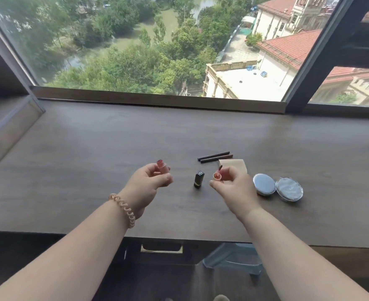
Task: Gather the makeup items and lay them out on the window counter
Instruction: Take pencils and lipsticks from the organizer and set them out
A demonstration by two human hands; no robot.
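Note:
My left hand (147, 185) holds a small pink lip-gloss tube (161, 164) just above the dark wooden window counter (92, 161). In my right hand (233, 187) is its cap (217, 176), with the applicator wand sticking up from my fingers. Between the hands a black lipstick (199, 180) stands upright on the counter. Behind it lie two dark pencils (215, 157) side by side, and a tan flat packet (234, 165) partly hidden by my right hand. Two round silver compacts (264, 184) (289, 189) sit touching each other to the right.
A large window (157, 44) rises behind the counter, with a dark frame post (318, 57) at the right. The sill ledge (157, 98) runs along the back. Below the front edge are a drawer handle (161, 248) and a light blue stool (233, 259).

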